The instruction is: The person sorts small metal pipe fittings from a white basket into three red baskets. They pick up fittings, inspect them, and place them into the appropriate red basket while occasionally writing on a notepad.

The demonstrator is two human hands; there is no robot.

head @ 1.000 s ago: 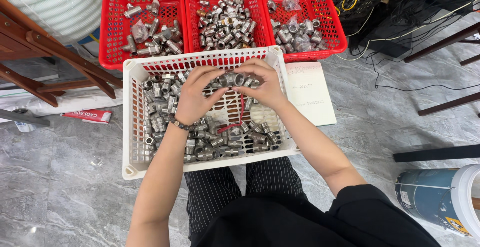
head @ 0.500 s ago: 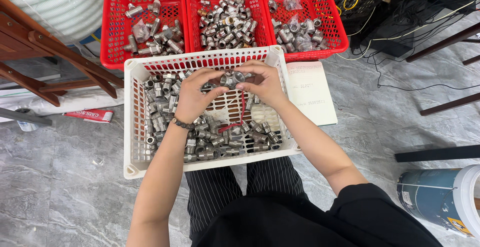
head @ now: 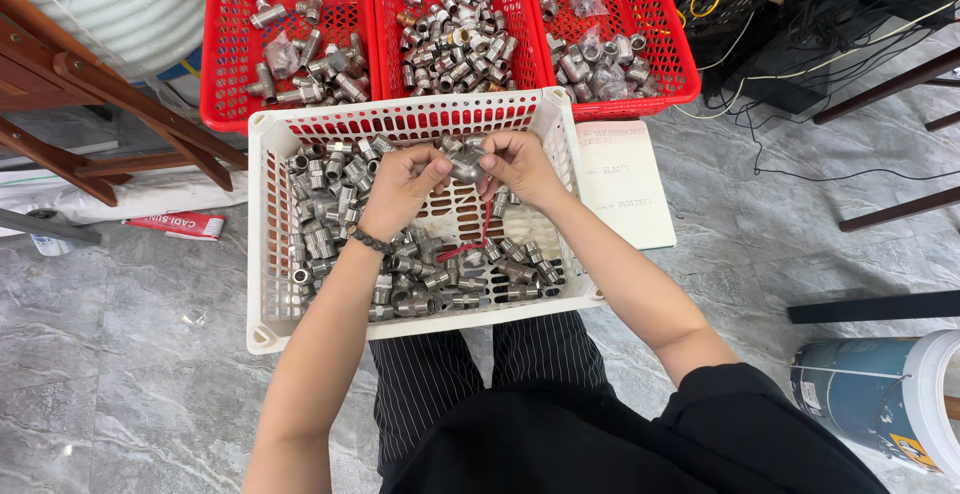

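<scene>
- Steel pipe fitting (head: 463, 162) up in the air over the far half of the white basket (head: 262, 254), pinched between both hands, long axis roughly side to side.
- Left hand (head: 405, 186) closed on its left end, right hand (head: 515, 166) on its right end; equally near.
- Loose fittings (head: 420, 279) heaped below; three red baskets (head: 225, 104) beyond.

Grey marble floor (head: 130, 354) (glossy), seemingly wooden frame (head: 90, 104)

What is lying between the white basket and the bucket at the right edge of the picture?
In the head view, between the white basket and the bucket lie bare grey floor and a dark bar; the person's right arm crosses above.
</scene>
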